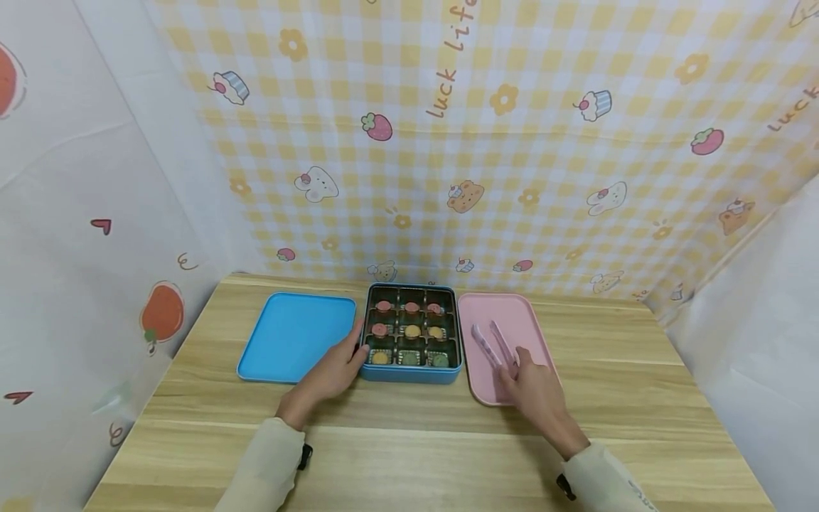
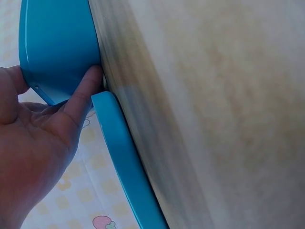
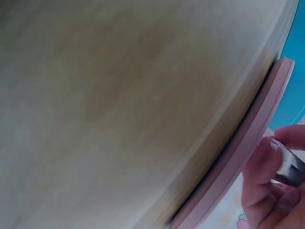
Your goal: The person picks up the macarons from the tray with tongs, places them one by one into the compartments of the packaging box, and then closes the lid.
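A blue rectangular tin (image 1: 409, 375) sits in the middle of the table, its dark divided insert holding small round cookie-like pieces in red, yellow and green. My left hand (image 1: 334, 366) rests on the tin's left side. In the left wrist view its thumb lies at the rim, and a straight finger (image 2: 86, 90) touches the wall low down. Over the pink tray (image 1: 539, 334), my right hand (image 1: 534, 387) pinches the joined end of pinkish tongs (image 1: 488, 346), whose two arms spread apart and point away from me. Part of the tongs is hidden by the fingers.
Left of the tin lies a flat blue lid (image 1: 297, 334), close beside it. The pink tray stands just right of the tin. Behind the wooden table (image 1: 409, 455) hangs a yellow checked cloth (image 1: 416, 171), with white cloth at both sides.
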### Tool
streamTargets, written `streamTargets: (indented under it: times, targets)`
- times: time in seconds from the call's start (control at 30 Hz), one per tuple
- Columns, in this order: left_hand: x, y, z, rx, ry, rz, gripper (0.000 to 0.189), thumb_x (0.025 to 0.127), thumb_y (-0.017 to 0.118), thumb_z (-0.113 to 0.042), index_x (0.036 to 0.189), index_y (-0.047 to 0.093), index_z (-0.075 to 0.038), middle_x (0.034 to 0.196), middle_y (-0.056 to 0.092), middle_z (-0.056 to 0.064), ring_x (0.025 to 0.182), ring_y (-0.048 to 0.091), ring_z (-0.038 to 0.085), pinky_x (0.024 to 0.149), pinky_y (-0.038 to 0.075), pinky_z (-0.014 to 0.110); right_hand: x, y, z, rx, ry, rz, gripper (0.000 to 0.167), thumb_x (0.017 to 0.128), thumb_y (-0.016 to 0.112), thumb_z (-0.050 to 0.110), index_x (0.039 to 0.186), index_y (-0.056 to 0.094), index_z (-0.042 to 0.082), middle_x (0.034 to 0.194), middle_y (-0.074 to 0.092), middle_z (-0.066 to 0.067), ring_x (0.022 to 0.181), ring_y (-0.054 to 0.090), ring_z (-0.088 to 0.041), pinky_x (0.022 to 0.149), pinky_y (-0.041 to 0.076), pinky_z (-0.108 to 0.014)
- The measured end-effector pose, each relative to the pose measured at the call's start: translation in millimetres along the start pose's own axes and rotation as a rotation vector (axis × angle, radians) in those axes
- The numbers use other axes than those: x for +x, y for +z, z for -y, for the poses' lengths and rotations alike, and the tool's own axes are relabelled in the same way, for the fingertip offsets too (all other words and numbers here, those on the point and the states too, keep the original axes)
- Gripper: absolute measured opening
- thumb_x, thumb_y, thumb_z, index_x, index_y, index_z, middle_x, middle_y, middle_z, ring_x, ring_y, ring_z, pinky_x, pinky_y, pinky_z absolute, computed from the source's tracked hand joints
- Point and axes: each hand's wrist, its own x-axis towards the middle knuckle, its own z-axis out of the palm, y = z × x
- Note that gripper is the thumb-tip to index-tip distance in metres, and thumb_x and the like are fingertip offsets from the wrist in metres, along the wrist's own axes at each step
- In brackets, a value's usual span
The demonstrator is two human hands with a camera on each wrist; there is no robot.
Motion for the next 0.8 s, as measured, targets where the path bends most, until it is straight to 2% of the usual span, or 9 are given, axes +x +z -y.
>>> streamTargets:
  times: [0.2, 0.3, 0.4, 0.47, 0.53, 0.57, 0.63, 0.73, 0.8]
  targets:
    - [-1.6, 0.1, -1.1, 0.006, -0.01, -0.01, 0.064, 0.109, 0.038, -0.02, 0.159, 0.002, -0.003, 0.162, 0.018, 0.022, 0.147, 0.024, 0.039, 0.116, 0.028, 0.057, -1.0, 0.5, 2.1, -0.061, -0.018, 0.011, 0.029, 0.092, 0.065, 0.025, 0.092, 0.062, -0.004, 0.058, 0.049, -0.005, 0.049, 0.047, -0.018, 0.041, 0.033, -0.03]
    - [-2.3, 0.3, -2.0, 0.019, -0.001, -0.027, 0.064, 0.108, 0.039, -0.02, 0.159, 0.004, -0.002, 0.162, 0.018, 0.021, 0.147, 0.025, 0.038, 0.115, 0.029, 0.056, -0.3, 1.5, 2.5, -0.085, -0.033, 0.011, 0.027, 0.092, 0.064, 0.025, 0.08, 0.058, 0.001, 0.059, 0.048, -0.005, 0.049, 0.046, -0.018, 0.042, 0.034, -0.03]
    - [-2.4, 0.9, -3.4, 0.039, 0.009, -0.044, 0.064, 0.108, 0.041, -0.019, 0.159, 0.006, -0.002, 0.162, 0.02, 0.021, 0.145, 0.029, 0.038, 0.113, 0.033, 0.055, -1.2, 1.1, 2.9, -0.112, -0.036, 0.023, 0.029, 0.094, 0.063, 0.026, 0.075, 0.055, 0.005, 0.059, 0.048, -0.005, 0.05, 0.046, -0.019, 0.043, 0.035, -0.031]
    - [-2.9, 0.0, -5.0, 0.049, 0.004, -0.05, 0.064, 0.108, 0.042, -0.018, 0.159, 0.007, -0.001, 0.153, 0.036, 0.027, 0.128, 0.052, 0.039, 0.106, 0.041, 0.052, -1.0, 0.7, 3.6, -0.133, -0.029, 0.04, 0.031, 0.095, 0.061, 0.029, 0.075, 0.054, 0.006, 0.059, 0.048, -0.004, 0.05, 0.046, -0.02, 0.043, 0.035, -0.032]
    - [-3.1, -0.9, -6.6, 0.052, -0.006, -0.046, 0.065, 0.107, 0.042, -0.017, 0.159, 0.006, -0.002, 0.127, 0.057, 0.028, 0.091, 0.064, 0.034, 0.091, 0.047, 0.047, -1.3, 0.2, 4.5, -0.152, -0.02, 0.059, 0.032, 0.096, 0.059, 0.031, 0.075, 0.054, 0.007, 0.059, 0.048, -0.004, 0.05, 0.047, -0.02, 0.043, 0.035, -0.033]
    - [-3.2, -1.3, -7.4, 0.056, -0.012, -0.043, 0.065, 0.108, 0.042, -0.017, 0.159, 0.005, -0.003, 0.111, 0.06, 0.025, 0.075, 0.06, 0.029, 0.085, 0.047, 0.045, -1.4, 0.0, 4.7, -0.161, -0.016, 0.066, 0.033, 0.096, 0.059, 0.032, 0.075, 0.054, 0.007, 0.059, 0.048, -0.004, 0.05, 0.047, -0.021, 0.042, 0.035, -0.033]
    - [-3.7, -2.4, -8.9, 0.061, -0.029, -0.037, 0.065, 0.108, 0.042, -0.018, 0.159, 0.006, -0.003, 0.088, 0.055, 0.017, 0.058, 0.043, 0.022, 0.079, 0.043, 0.04, -1.8, -0.2, 5.0, -0.178, -0.009, 0.075, 0.033, 0.096, 0.059, 0.033, 0.076, 0.054, 0.007, 0.059, 0.048, -0.004, 0.05, 0.046, -0.021, 0.042, 0.035, -0.033]
    - [-4.6, -4.2, -10.4, 0.075, -0.034, -0.057, 0.062, 0.107, 0.044, -0.019, 0.158, 0.013, -0.001, 0.099, 0.061, 0.022, 0.065, 0.05, 0.019, 0.078, 0.045, 0.038, -1.5, -2.0, 6.0, -0.189, -0.004, 0.082, 0.033, 0.095, 0.059, 0.034, 0.077, 0.054, 0.007, 0.06, 0.048, -0.004, 0.051, 0.047, -0.022, 0.042, 0.035, -0.034]
    - [-5.5, -6.4, -11.9, 0.08, -0.036, -0.084, 0.059, 0.106, 0.046, -0.019, 0.157, 0.021, 0.0, 0.113, 0.063, 0.023, 0.068, 0.05, 0.017, 0.079, 0.044, 0.036, -0.7, -4.4, 7.1, -0.193, 0.0, 0.093, 0.034, 0.095, 0.06, 0.035, 0.078, 0.055, 0.006, 0.061, 0.048, -0.004, 0.051, 0.047, -0.022, 0.042, 0.036, -0.035]
